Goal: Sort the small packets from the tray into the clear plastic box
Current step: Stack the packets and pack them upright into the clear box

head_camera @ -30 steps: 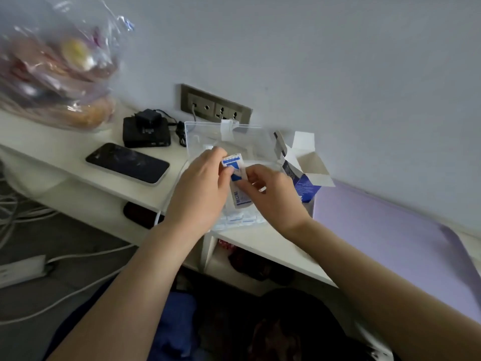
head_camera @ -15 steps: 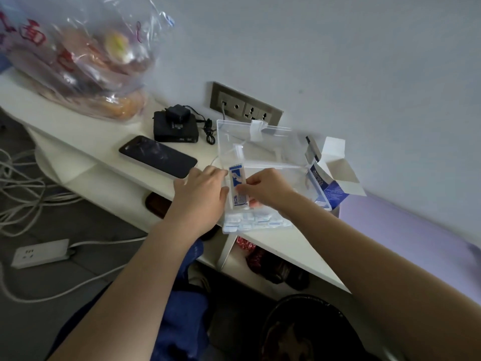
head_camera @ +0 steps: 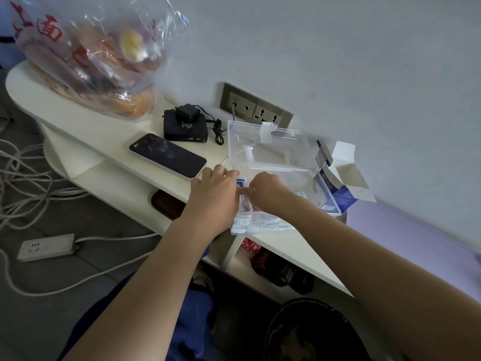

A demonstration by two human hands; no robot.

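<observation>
A clear plastic box (head_camera: 326,201) sits on the white shelf, its lid (head_camera: 268,149) tipped open toward the wall. Several small white-and-blue packets (head_camera: 260,222) lie in a row along the box's near side. Both my hands meet over the box's left part. My left hand (head_camera: 214,194) and my right hand (head_camera: 265,191) together pinch a small blue-and-white packet (head_camera: 245,201), held low just above the packets in the box. The fingertips hide most of the held packet.
An open blue-and-white carton (head_camera: 341,188) stands against the box's right end. Left of the box lie a phone (head_camera: 168,155), a black device with a charger (head_camera: 186,125), and a plastic bag of food (head_camera: 91,61). A wall socket (head_camera: 256,109) is behind; cables and a power strip (head_camera: 46,247) are on the floor.
Both hands have lowered the held packet from upright above the box down toward the row of packets inside. The camera view has shifted left.
</observation>
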